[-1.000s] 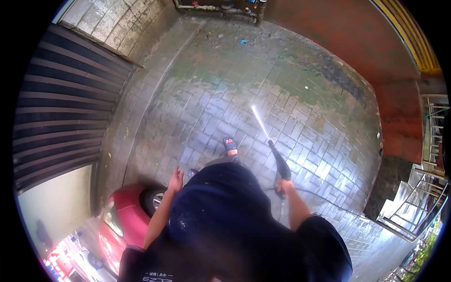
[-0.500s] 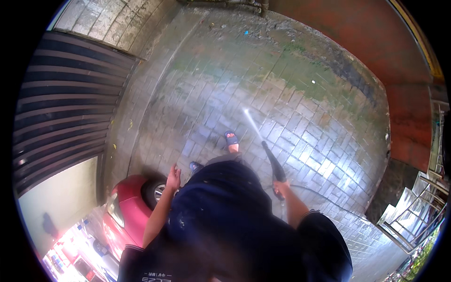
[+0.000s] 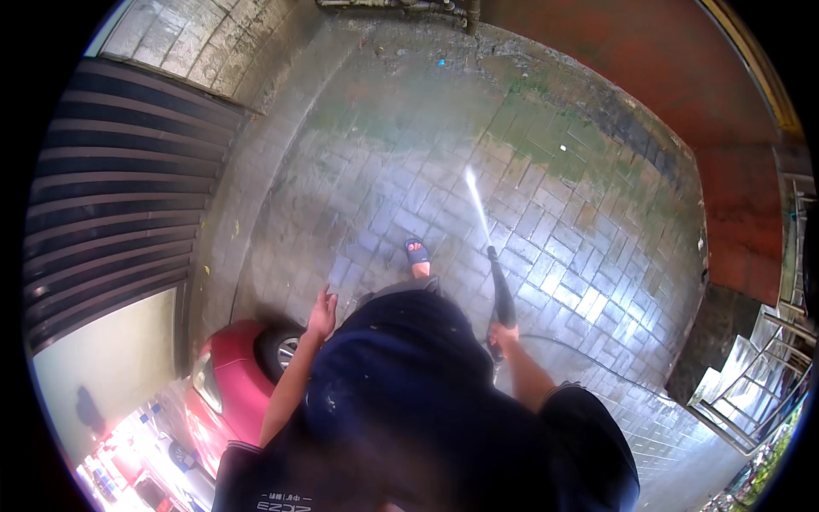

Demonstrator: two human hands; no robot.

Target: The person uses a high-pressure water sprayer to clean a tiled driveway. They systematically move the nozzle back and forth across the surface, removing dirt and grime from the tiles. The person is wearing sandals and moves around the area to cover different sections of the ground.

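Note:
My right hand (image 3: pixel 503 334) is wrapped round the grip of a black pressure washer gun (image 3: pixel 502 294). From its nozzle a bright white jet of water (image 3: pixel 478 203) shoots forward and slightly left. The jet meets wet paving (image 3: pixel 401 192), part grey stone and part covered in green growth. My left hand (image 3: pixel 322 314) hangs free at my left side, its fingers stretched out and holding nothing. A dark hose (image 3: pixel 589 357) runs over the paving to the right of the gun.
A red car (image 3: pixel 243 375) stands close at my lower left, its wheel beside my left forearm. Beyond it is a dark slatted gate (image 3: pixel 128 188). A reddish-brown wall (image 3: pixel 742 213) borders the right, with a metal rack (image 3: pixel 759 384) below. My sandalled foot (image 3: pixel 417 253) is on wet paving.
The gun has swung left at its grip, so it points more straight ahead, and the jet's far end has shifted right and farther away. My left hand has risen slightly.

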